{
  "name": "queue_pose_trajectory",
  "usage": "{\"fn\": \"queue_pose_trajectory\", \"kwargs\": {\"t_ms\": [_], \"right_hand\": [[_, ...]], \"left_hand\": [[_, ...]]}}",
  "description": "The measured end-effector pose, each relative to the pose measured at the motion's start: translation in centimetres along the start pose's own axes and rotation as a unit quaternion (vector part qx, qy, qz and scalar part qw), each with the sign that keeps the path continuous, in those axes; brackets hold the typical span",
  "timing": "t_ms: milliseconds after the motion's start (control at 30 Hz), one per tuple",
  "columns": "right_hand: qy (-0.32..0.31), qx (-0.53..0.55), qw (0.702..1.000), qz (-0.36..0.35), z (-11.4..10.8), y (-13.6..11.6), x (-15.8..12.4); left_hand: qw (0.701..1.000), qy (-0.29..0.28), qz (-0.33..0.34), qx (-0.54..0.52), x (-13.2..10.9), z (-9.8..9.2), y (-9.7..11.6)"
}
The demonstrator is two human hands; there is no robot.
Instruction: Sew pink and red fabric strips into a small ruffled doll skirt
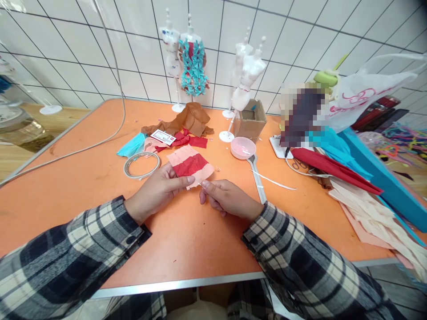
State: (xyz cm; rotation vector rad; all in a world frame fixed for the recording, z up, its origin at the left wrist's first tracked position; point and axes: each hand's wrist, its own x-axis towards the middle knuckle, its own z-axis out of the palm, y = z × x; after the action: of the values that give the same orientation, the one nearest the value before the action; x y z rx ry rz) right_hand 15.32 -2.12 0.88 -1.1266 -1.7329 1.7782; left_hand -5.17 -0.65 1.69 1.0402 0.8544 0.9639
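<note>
My left hand [167,184] is closed on a piece of pink and red crepe paper [191,166], with the thumb on top near its lower edge. The paper has a red band across its middle and lighter pink on both sides. Just right of the thumb, my right hand [230,197] is pinched at the paper's lower corner. A tiny pale tip shows at its fingertips, too small to name. A roll of tape [129,170] lies beside my left hand. To the right of my right hand are a pink bowl [243,149] and a grey tool [258,180] with a thin white strip [276,180].
Behind the paper lie brown crepe paper [191,119], red and blue scraps, and a white card [163,137]. Several small mannequins [252,69] and a cardboard box [251,122] stand at the wall. Crepe sheets [336,171] pile up at right. A cable [124,106] crosses the left.
</note>
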Motion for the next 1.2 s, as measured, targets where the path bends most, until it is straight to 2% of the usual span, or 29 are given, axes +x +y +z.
{"fn": "queue_pose_trajectory", "kwargs": {"t_ms": [267, 433, 1000, 1200], "right_hand": [[0.000, -0.009, 1.000, 0.003, 0.05, -0.39, -0.05], [-0.006, -0.018, 1.000, 0.011, -0.01, -0.33, -0.01], [-0.007, -0.026, 0.999, 0.025, -0.07, -0.50, -0.05], [-0.009, -0.033, 0.999, 0.026, -0.06, -0.65, -0.04]], "left_hand": [[0.999, -0.040, 0.026, 0.002, 0.22, -0.53, -0.48], [0.999, -0.045, 0.024, 0.000, 0.27, -0.57, -0.60], [0.999, -0.042, 0.025, 0.002, 0.18, -0.49, -0.47], [1.000, 0.002, 0.004, 0.012, 0.02, -0.17, -0.03]]}}
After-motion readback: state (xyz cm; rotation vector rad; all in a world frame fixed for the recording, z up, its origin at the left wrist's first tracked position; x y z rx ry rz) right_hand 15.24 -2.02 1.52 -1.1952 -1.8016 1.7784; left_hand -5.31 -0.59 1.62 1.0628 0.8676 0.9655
